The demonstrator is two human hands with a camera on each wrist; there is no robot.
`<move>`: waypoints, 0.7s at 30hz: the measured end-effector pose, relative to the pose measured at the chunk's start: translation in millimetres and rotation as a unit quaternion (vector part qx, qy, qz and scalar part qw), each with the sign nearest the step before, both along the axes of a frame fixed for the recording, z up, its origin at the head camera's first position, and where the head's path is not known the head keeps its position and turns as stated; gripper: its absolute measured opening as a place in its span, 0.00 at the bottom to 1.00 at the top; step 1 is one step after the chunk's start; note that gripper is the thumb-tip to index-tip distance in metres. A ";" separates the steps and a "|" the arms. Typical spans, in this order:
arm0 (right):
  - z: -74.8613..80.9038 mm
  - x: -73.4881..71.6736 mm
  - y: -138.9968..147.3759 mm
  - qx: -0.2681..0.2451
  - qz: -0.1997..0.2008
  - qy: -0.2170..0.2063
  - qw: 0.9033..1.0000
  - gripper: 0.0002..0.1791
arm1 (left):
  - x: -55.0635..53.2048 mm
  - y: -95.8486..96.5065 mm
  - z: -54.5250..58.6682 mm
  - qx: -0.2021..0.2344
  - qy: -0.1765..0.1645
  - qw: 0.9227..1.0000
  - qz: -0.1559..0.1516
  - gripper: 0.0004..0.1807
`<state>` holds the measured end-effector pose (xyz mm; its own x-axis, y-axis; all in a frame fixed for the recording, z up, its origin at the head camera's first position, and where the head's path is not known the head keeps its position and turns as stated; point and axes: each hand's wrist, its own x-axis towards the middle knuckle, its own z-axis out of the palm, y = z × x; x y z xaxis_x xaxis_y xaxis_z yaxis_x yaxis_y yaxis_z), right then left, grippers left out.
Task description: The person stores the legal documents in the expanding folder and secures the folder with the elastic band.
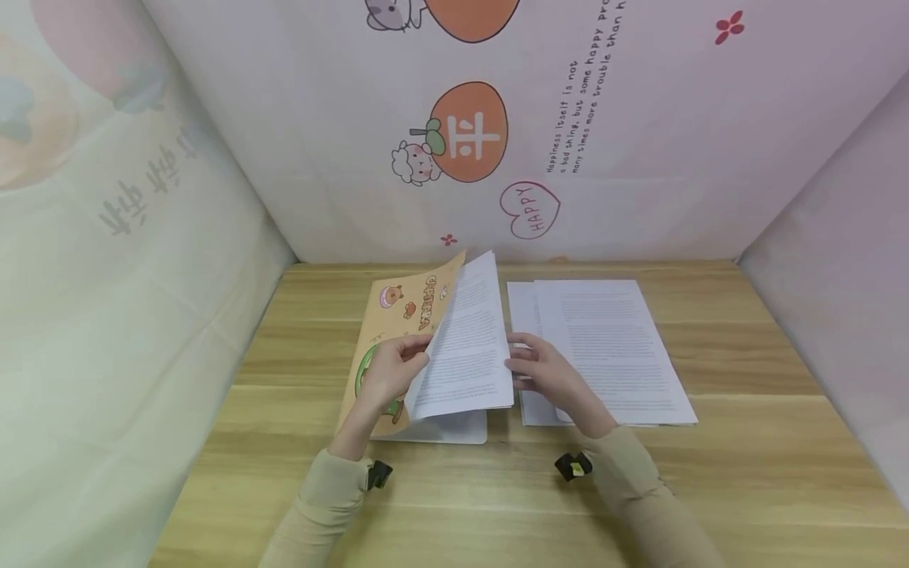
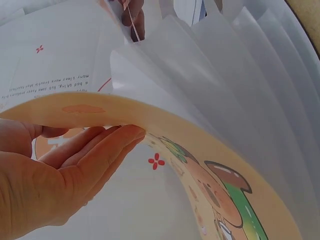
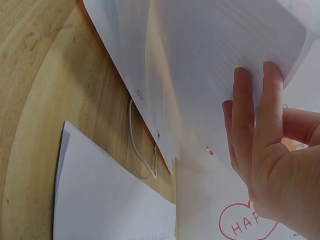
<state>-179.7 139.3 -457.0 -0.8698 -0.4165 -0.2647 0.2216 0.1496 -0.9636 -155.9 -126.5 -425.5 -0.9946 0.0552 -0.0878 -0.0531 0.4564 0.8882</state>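
Observation:
An orange folder (image 1: pixel 398 296) with cartoon animals on its cover lies partly opened on the table. My left hand (image 1: pixel 398 367) pinches the raised, bowed cover (image 2: pixel 150 112). Inside, several translucent pocket pages (image 2: pixel 220 55) fan apart in the left wrist view. A page with printed text (image 1: pixel 469 339) stands tilted up between my hands. My right hand (image 1: pixel 547 367) holds that page by its right edge, fingers (image 3: pixel 243 110) lying along one face. The right thumb is mostly hidden in the right wrist view.
Loose printed sheets (image 1: pixel 618 355) lie in an overlapping stack right of the folder, partly under my right hand. Wood-grain table (image 1: pixel 454 505) extends toward me. A printed cloth wall (image 1: pixel 355 158) rises behind the table, with side walls left and right.

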 end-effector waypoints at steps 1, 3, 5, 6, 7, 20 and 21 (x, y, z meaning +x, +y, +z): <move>0.1 -0.3 -1.2 -0.001 -0.003 0.000 1.000 0.34 | -0.1 0.4 0.4 -0.002 0.001 1.000 0.001 0.22; 0.7 -0.6 -3.6 -0.008 -0.004 0.001 1.000 0.33 | -0.3 1.4 0.5 -0.007 0.003 1.000 0.003 0.22; -0.2 -1.3 -6.4 -0.014 -0.004 0.004 1.000 0.33 | -0.9 2.8 -0.1 -0.015 0.007 1.000 0.006 0.22; -0.7 -1.4 -7.9 -0.019 -0.004 0.005 1.000 0.32 | -1.4 3.6 -0.8 -0.019 0.010 1.000 0.007 0.22; -1.1 -1.4 -9.4 -0.023 -0.005 0.006 1.000 0.32 | -1.8 4.3 -1.5 -0.021 0.011 1.000 0.007 0.22; -4.6 0.9 -22.5 -0.047 -0.008 0.000 0.999 0.32 | -1.2 9.2 -5.1 -0.025 0.012 1.000 0.004 0.21; -4.4 1.1 -22.5 -0.047 -0.008 -0.002 0.999 0.31 | -1.0 9.4 -4.7 -0.024 0.010 1.000 0.004 0.21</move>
<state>-178.6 116.7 -461.4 -0.8761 -0.4247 -0.2283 0.2266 0.0553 -0.9724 -156.9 -117.0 -430.2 -0.9966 0.0428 -0.0701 -0.0396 0.4982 0.8662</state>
